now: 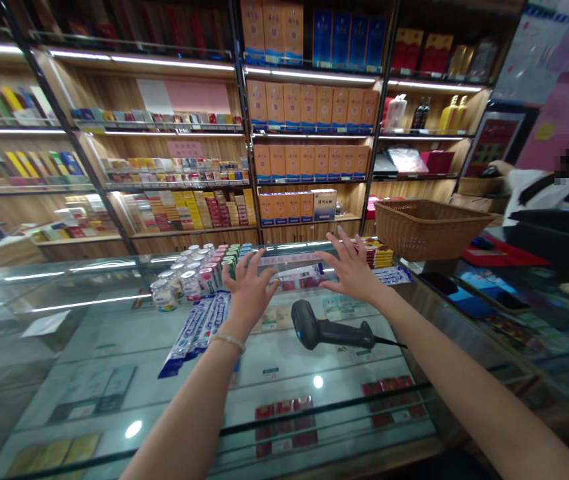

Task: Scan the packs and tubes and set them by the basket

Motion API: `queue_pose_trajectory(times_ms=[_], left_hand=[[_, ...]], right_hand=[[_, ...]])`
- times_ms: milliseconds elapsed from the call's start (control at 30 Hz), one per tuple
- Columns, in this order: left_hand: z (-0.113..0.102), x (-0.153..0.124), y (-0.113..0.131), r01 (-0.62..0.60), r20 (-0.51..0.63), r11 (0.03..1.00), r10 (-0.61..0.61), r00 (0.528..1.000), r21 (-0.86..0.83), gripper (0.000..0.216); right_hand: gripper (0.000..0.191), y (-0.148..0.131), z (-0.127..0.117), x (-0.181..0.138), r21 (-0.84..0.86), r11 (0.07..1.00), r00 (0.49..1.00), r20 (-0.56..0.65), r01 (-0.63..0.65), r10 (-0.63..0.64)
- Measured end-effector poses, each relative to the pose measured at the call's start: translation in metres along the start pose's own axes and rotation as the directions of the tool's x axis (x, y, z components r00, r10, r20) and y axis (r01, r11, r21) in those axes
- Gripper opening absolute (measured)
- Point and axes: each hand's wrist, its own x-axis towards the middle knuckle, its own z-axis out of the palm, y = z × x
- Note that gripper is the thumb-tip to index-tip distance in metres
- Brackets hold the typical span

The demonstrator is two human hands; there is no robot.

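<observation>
Both my arms reach forward over a glass counter [114, 333]. My left hand [249, 287] is open, fingers spread, with a thin bracelet on the wrist. My right hand [349, 267] is open too, fingers stretched out. Between and just beyond them lies a long packet [297, 275] with blue and red print; neither hand holds it. A black barcode scanner [332, 328] lies on the glass below my right hand, cable trailing right. Left of my left hand stand several small bottles [192, 275] with coloured caps, and blue-and-white strips [199, 330] lie flat.
A wicker basket [427, 228] sits on the counter at right. Stacked yellow packs [377, 252] lie beside it. Behind the counter, lit wooden shelves [309, 127] carry orange boxes, cigarette cartons and bottles. Another person in a white sleeve [534, 190] stands far right.
</observation>
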Motion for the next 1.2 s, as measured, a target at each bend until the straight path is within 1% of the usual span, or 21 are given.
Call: queue_pose_trajectory(times_ms=[67, 167, 233, 333, 533, 600, 700, 867, 1067, 1133, 1200], left_hand=[[0.000, 0.000, 0.001, -0.007, 0.007, 1.000, 0.007, 1.000, 0.008, 0.013], [-0.001, 0.000, 0.003, -0.023, 0.016, 1.000, 0.022, 1.000, 0.015, 0.013], [-0.002, 0.000, 0.005, -0.027, 0.024, 1.000, 0.026, 0.999, 0.012, 0.013], [-0.005, 0.001, 0.009, -0.031, 0.030, 1.000, 0.031, 0.999, -0.002, 0.014], [-0.007, 0.000, 0.017, -0.074, 0.015, 0.997, 0.074, 0.997, 0.005, 0.013], [-0.006, -0.001, 0.017, -0.092, 0.019, 0.996, 0.092, 0.996, 0.007, 0.012], [-0.004, -0.001, 0.016, -0.111, 0.021, 0.994, 0.111, 0.994, -0.003, 0.012], [-0.004, -0.001, 0.015, -0.102, 0.013, 0.994, 0.102, 0.995, -0.029, 0.013], [-0.009, 0.001, 0.017, -0.106, 0.053, 0.994, 0.108, 0.993, -0.027, 0.025], [-0.011, 0.001, 0.018, -0.111, 0.081, 0.993, 0.113, 0.990, -0.028, 0.030], [-0.013, 0.002, 0.019, -0.114, 0.115, 0.993, 0.118, 0.986, -0.036, 0.033]], right_hand=[[0.068, 0.003, 0.015, -0.004, -0.028, 0.999, 0.996, -0.079, 0.026, -0.028], [0.061, 0.007, 0.033, -0.009, -0.072, 0.996, 0.975, -0.212, 0.056, -0.070], [0.054, 0.009, 0.040, -0.011, -0.106, 0.991, 0.959, -0.262, 0.079, -0.104], [0.040, 0.009, 0.043, -0.012, -0.138, 0.985, 0.942, -0.306, 0.098, -0.137], [0.011, 0.007, 0.040, -0.012, -0.168, 0.980, 0.902, -0.399, 0.103, -0.163], [0.006, 0.008, 0.039, -0.012, -0.163, 0.981, 0.896, -0.411, 0.105, -0.164], [0.007, 0.008, 0.038, -0.013, -0.127, 0.988, 0.902, -0.409, 0.092, -0.136], [0.007, 0.007, 0.036, -0.015, -0.018, 1.000, 0.930, -0.368, 0.000, -0.007], [0.016, 0.005, 0.034, -0.018, 0.097, 0.991, 0.950, -0.289, -0.095, 0.119], [0.018, 0.003, 0.033, -0.019, 0.092, 0.990, 0.951, -0.282, -0.104, 0.126], [0.017, 0.002, 0.031, -0.019, 0.061, 0.994, 0.947, -0.304, -0.089, 0.103]])
